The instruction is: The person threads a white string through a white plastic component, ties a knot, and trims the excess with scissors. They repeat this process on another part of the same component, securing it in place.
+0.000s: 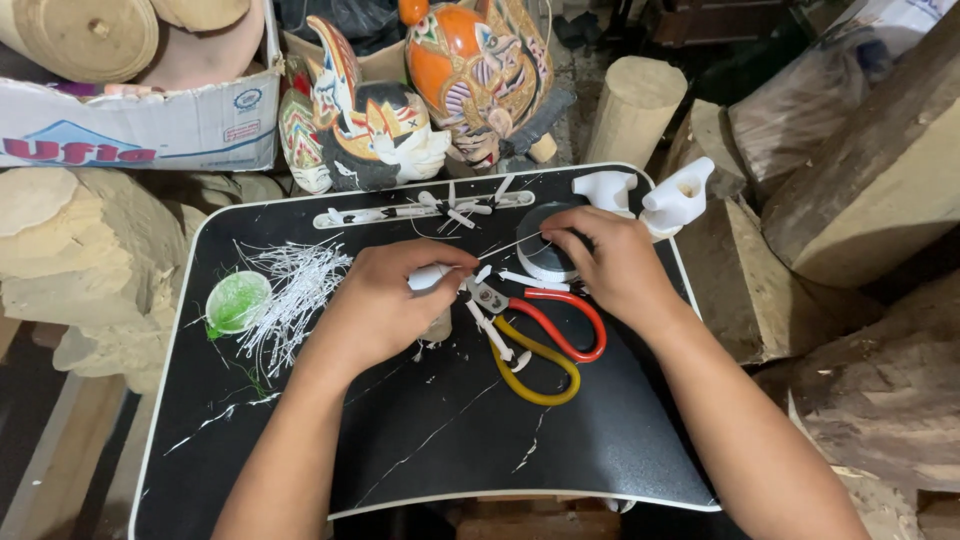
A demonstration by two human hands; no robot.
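At frame centre my left hand (385, 305) pinches a small white carved piece (428, 277); my right hand (610, 262) grips thin white thread (510, 245) (red-and-yellow-handled scissors (535, 335) lie between).

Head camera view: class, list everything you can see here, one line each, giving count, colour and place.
Work tray: one, black with white rim, centre.
Scissors: one, red and yellow handles, on tray below the hands.
Tape roll: one, dark, under the right hand.
White strips: a pile, white, tray left.
Round lid: one, green-smeared, tray left edge.
White carved pieces: two, tray top right.
Painted masks: about three, orange, black, white, behind tray.
Cardboard box: one, white, top left.
Wood blocks: several, tan, right and left.
Left hand: fingers pinch a small white piece.
Right hand: on the tape roll.
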